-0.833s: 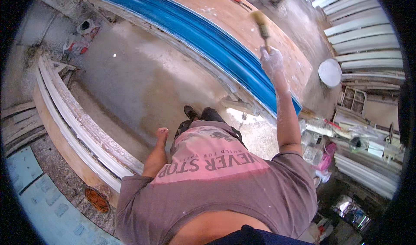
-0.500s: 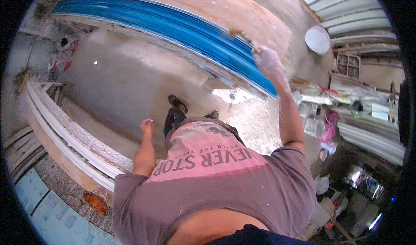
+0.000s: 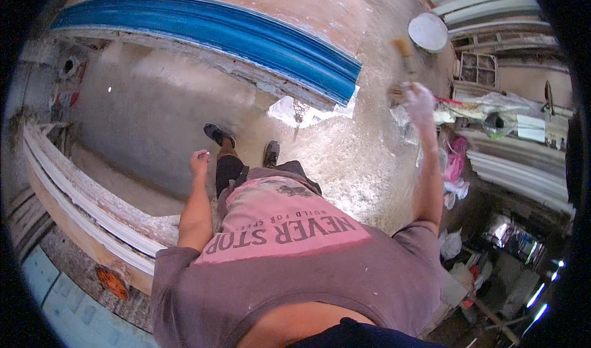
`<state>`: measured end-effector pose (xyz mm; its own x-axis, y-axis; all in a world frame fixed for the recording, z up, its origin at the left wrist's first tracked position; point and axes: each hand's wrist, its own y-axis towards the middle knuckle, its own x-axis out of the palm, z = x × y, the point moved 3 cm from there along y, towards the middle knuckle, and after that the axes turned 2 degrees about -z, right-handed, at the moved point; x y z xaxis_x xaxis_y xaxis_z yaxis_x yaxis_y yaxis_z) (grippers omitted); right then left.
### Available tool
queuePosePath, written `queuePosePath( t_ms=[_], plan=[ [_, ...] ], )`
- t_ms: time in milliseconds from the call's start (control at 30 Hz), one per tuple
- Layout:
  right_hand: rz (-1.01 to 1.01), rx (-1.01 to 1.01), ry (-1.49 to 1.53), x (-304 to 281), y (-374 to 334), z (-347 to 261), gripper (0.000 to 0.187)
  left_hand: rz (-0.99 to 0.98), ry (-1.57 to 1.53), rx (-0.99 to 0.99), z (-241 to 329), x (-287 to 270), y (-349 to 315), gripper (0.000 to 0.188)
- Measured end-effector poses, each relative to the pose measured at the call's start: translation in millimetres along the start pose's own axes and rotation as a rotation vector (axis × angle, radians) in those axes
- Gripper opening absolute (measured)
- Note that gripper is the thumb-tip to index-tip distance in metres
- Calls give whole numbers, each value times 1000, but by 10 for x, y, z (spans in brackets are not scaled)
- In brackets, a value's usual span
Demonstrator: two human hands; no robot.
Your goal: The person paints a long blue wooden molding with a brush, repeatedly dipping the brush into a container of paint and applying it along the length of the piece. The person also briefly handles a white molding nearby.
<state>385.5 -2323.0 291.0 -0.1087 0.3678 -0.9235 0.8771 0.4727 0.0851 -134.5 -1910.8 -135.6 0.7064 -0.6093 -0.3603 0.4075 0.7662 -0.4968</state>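
Observation:
My right hand (image 3: 420, 103), coated in whitish residue, is closed on the handle of a brush (image 3: 404, 50) with tan bristles, held up and away over the floor at the right. Across the far side lies a long blue ribbed mould (image 3: 215, 28) on a board-like support. The right end of this mould is the part closest to my right hand, but the two are apart. My left hand (image 3: 200, 162) hangs low beside my leg with its fingers curled together. A small pale spot shows at its fingertips, too small to name.
A brown tabletop (image 3: 308, 6) lies behind the mould; white sheets (image 3: 301, 113) are under its right end. A white round bucket (image 3: 428, 32) stands at far right, near a cluttered bench (image 3: 492, 111) and a pink bag (image 3: 455, 159). Long white mouldings (image 3: 92, 191) lie at left.
My right hand has moved the brush off the blue mould's right end to the right, over the floor. My body and view have shifted right; the left hand stays low with curled fingers.

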Motion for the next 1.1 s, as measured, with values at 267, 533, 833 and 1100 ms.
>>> queuePosePath(
  t_ms=[267, 533, 833, 1100],
  plan=[
    [133, -77, -36, 202, 671, -253, 35, 96, -192, -290, -589, -625, -522, 17],
    [208, 14, 820, 372, 1064, -1942, 41, 206, -285, -268, -864, -952, -276, 14],
    [60, -6, 385, 920, 1951, -3693, 33, 324, -376, -212, -349, -1870, 754, 14],
    [-208, -267, -95, 1878, 2549, -4694, 33, 338, -393, -151, 115, -2814, 1547, 19]
  ],
)
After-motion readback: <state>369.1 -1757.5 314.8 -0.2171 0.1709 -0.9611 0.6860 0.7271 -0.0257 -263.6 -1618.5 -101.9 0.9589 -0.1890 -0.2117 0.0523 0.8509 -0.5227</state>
